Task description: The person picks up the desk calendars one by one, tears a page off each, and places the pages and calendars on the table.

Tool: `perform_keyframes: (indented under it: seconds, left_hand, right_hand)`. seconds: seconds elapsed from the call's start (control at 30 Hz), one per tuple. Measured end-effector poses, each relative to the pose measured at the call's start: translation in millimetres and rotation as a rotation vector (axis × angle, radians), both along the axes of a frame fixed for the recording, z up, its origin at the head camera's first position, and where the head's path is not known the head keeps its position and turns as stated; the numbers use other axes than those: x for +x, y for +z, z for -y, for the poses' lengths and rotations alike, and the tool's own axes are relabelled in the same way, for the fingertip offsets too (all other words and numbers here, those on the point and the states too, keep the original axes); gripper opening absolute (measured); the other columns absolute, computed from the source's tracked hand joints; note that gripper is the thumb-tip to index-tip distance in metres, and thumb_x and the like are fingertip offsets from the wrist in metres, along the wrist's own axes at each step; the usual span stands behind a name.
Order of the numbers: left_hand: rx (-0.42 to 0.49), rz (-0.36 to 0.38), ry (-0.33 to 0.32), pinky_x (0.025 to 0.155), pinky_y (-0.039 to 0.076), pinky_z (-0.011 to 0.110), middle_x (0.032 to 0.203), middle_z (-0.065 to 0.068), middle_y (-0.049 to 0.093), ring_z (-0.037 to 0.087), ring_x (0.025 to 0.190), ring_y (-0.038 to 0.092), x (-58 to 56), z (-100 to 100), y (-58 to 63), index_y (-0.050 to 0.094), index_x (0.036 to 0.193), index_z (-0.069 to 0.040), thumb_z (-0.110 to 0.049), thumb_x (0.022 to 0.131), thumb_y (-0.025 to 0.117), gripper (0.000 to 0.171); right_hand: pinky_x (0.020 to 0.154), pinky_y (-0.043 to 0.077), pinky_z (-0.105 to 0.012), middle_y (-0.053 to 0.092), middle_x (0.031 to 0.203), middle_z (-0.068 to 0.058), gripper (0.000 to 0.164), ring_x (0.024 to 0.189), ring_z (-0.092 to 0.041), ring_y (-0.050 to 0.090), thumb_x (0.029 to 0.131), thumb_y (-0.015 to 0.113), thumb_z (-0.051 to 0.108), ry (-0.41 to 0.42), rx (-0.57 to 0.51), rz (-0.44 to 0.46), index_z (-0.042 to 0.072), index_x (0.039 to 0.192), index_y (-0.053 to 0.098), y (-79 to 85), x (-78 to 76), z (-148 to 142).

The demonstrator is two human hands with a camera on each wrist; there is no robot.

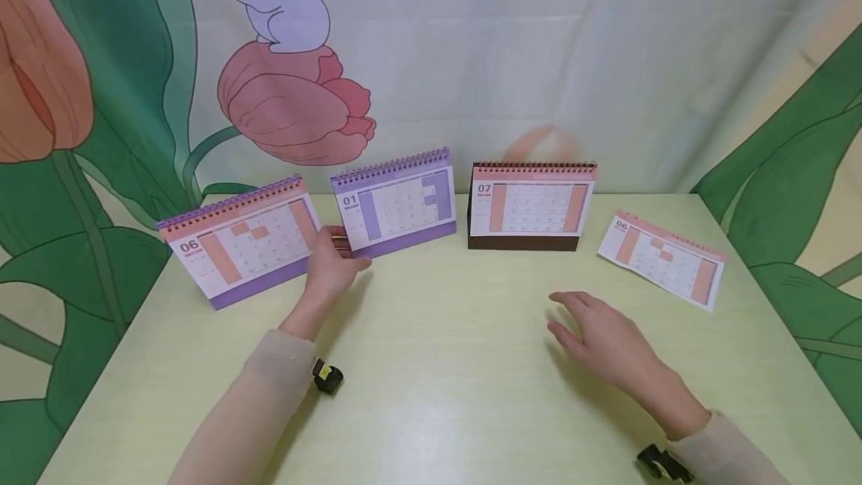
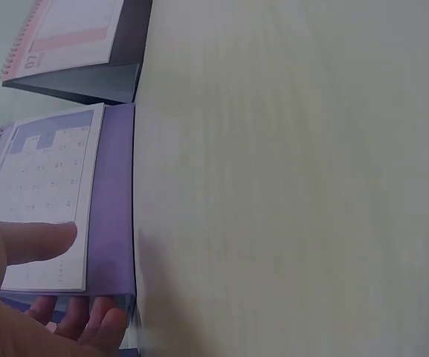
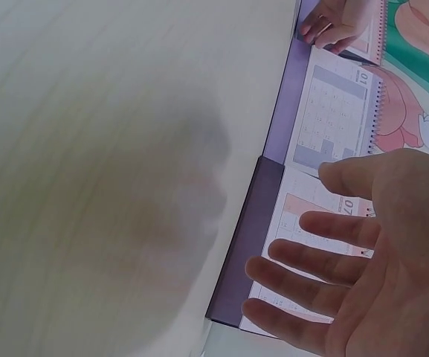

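My left hand (image 1: 330, 268) holds the left side of the purple desk calendar (image 1: 404, 204) marked 01. In the left wrist view its thumb (image 2: 43, 242) lies over the front page, while the fingers (image 2: 76, 320) curl at the open side edge, tips partly hidden. Just left of that hand stands another desk calendar (image 1: 245, 242), marked 06, with a pink page on a purple base. My right hand (image 1: 609, 339) hovers over the table with fingers spread and nothing held. Beyond it are the brown-based desk calendar (image 1: 535, 208) marked 07 and a loose calendar page (image 1: 663, 257) marked 06.
The pale green table (image 1: 438, 395) reaches back to a printed curtain (image 1: 471, 58) with flowers and a white animal figure. Black straps show beside both sleeves (image 1: 249, 403). The three calendars stand tilted-back in a row near the rear edge.
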State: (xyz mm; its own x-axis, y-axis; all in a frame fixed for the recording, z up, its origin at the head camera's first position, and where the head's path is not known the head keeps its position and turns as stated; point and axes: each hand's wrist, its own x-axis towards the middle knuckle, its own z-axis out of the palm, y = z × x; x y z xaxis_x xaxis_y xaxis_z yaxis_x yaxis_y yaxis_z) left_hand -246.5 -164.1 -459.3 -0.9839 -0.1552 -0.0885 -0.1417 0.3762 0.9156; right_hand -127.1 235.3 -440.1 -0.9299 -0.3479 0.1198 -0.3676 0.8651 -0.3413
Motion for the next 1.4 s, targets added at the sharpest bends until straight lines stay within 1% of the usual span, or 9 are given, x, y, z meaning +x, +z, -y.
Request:
perform_keyframes:
  seconds: [0.17, 0.33, 0.47, 0.7, 0.9, 1.07, 1.23, 1.4]
  left_hand:
    - [-0.039, 0.021, -0.046, 0.103, 0.047, 0.045, 0.127, 0.026, 0.055, 0.038, 0.117, 0.056, -3.1, 2, -2.2, 0.042, 0.137, 0.009, 0.008, 0.085, 0.074, 0.061]
    - [-0.129, 0.038, -0.086, 0.100, 0.048, 0.045, 0.126, 0.025, 0.057, 0.037, 0.114, 0.056, -6.8, 3, -4.1, 0.047, 0.141, 0.009, 0.007, 0.085, 0.073, 0.062]
    - [-0.176, 0.023, -0.093, 0.097, 0.049, 0.045, 0.124, 0.023, 0.058, 0.035, 0.108, 0.055, -9.3, 2, -5.6, 0.049, 0.142, 0.008, 0.007, 0.085, 0.071, 0.061]
    - [-0.241, -0.007, -0.111, 0.092, 0.051, 0.044, 0.118, 0.021, 0.063, 0.034, 0.102, 0.058, -13.6, -1, -8.6, 0.058, 0.133, 0.006, 0.006, 0.086, 0.074, 0.049]
    - [-0.268, -0.022, -0.119, 0.090, 0.051, 0.044, 0.114, 0.021, 0.064, 0.033, 0.098, 0.058, -14.8, -3, -7.7, 0.060, 0.129, 0.007, 0.005, 0.085, 0.075, 0.046]
    - [-0.284, -0.029, -0.122, 0.091, 0.051, 0.045, 0.116, 0.021, 0.064, 0.033, 0.099, 0.058, -14.8, -3, -8.1, 0.059, 0.130, 0.007, 0.006, 0.086, 0.074, 0.046]
    - [-0.269, -0.031, -0.123, 0.091, 0.052, 0.044, 0.117, 0.021, 0.064, 0.033, 0.100, 0.059, -12.5, -2, -7.1, 0.059, 0.131, 0.006, 0.006, 0.086, 0.075, 0.047]
    - [-0.231, -0.037, -0.127, 0.087, 0.053, 0.042, 0.117, 0.021, 0.064, 0.032, 0.099, 0.060, -9.3, 1, -5.6, 0.059, 0.131, 0.006, 0.007, 0.086, 0.076, 0.048]
  right_hand:
    - [0.096, 0.052, -0.057, 0.064, 0.131, -0.020, 0.043, 0.120, -0.039, 0.062, 0.101, 0.067, 0.026, 0.005, -0.004, 0.008, 0.002, 0.136, 0.060, -1.7, -0.1, 1]
    - [0.095, 0.052, -0.056, 0.065, 0.131, -0.019, 0.043, 0.120, -0.037, 0.062, 0.101, 0.068, 0.026, 0.003, -0.001, 0.029, 0.002, 0.136, 0.060, -2.4, 0.3, 3]
    - [0.096, 0.052, -0.056, 0.064, 0.131, -0.018, 0.043, 0.120, -0.037, 0.062, 0.101, 0.068, 0.026, -0.003, 0.002, 0.046, 0.003, 0.136, 0.061, -1.7, 0.5, 4]
    - [0.094, 0.053, -0.055, 0.065, 0.129, -0.018, 0.042, 0.118, -0.036, 0.063, 0.100, 0.068, 0.026, 0.009, 0.007, 0.045, 0.003, 0.135, 0.062, -3.2, 0.6, 5]
    - [0.094, 0.053, -0.055, 0.065, 0.130, -0.017, 0.042, 0.118, -0.036, 0.063, 0.100, 0.068, 0.026, 0.012, 0.013, 0.045, 0.002, 0.134, 0.063, -4.1, 0.4, 6]
    - [0.095, 0.052, -0.055, 0.065, 0.131, -0.017, 0.041, 0.120, -0.036, 0.062, 0.100, 0.068, 0.026, 0.011, 0.016, 0.059, 0.003, 0.134, 0.063, -4.7, 0.4, 6]
    - [0.096, 0.052, -0.054, 0.065, 0.131, -0.016, 0.041, 0.120, -0.035, 0.063, 0.100, 0.068, 0.026, 0.018, 0.012, 0.059, 0.003, 0.134, 0.063, -6.4, 0.2, 6]
    - [0.096, 0.052, -0.054, 0.065, 0.132, -0.016, 0.040, 0.120, -0.035, 0.062, 0.101, 0.068, 0.026, 0.026, 0.008, 0.055, 0.003, 0.133, 0.063, -8.1, 0.3, 6]
